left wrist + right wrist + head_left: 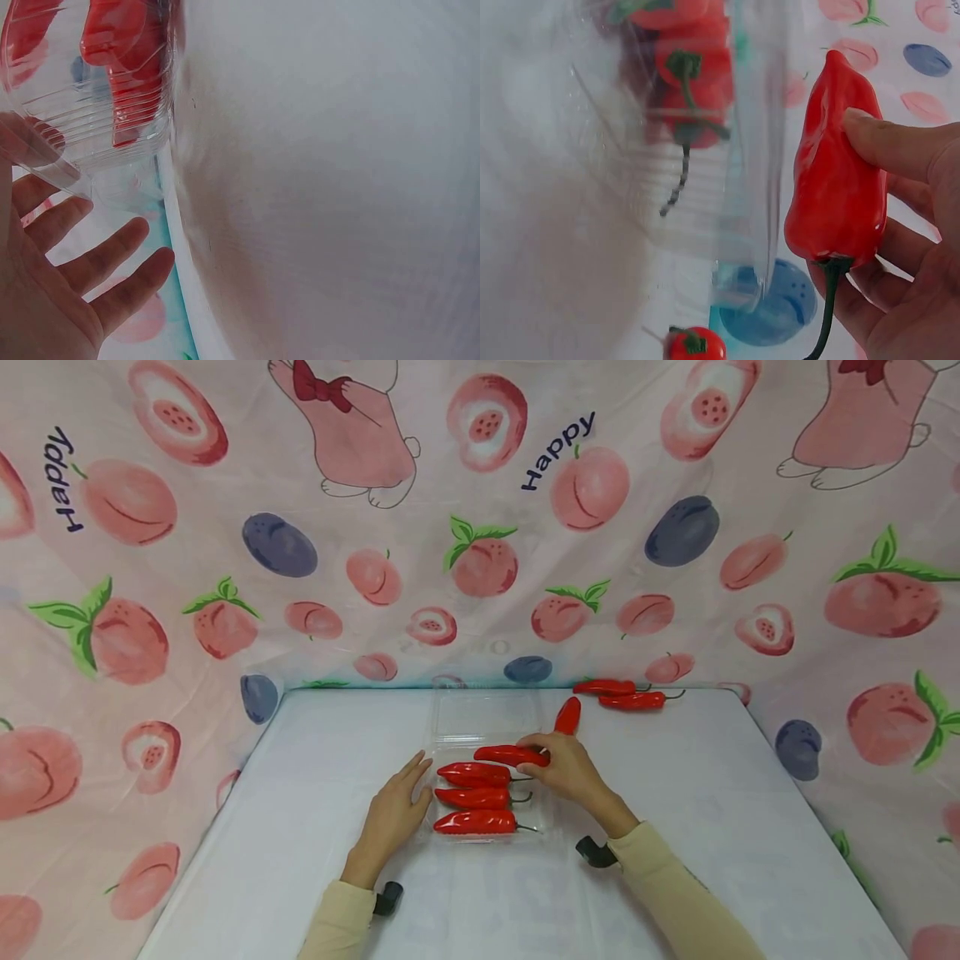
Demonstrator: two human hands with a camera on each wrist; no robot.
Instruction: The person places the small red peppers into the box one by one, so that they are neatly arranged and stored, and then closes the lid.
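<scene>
My right hand [567, 768] pinches a red pepper [836, 165] with a green stem, thumb on one side and fingers behind it. In the head view this pepper lies sideways over the far part of a clear plastic box [546, 802]. Three red peppers [474, 797] lie in a row in the box, stems to the right. The box's hinged lid [486, 714] stands open at the back. My left hand [393, 814] is at the box's left side, its fingers extended and spread, with the thumb along the wall in the left wrist view.
Just beyond my right hand lies another red pepper [568, 716]. Two more peppers [632, 701] lie at the table's back edge, to the right. A fruit-patterned cloth [487, 568] hangs behind the white table [337, 718].
</scene>
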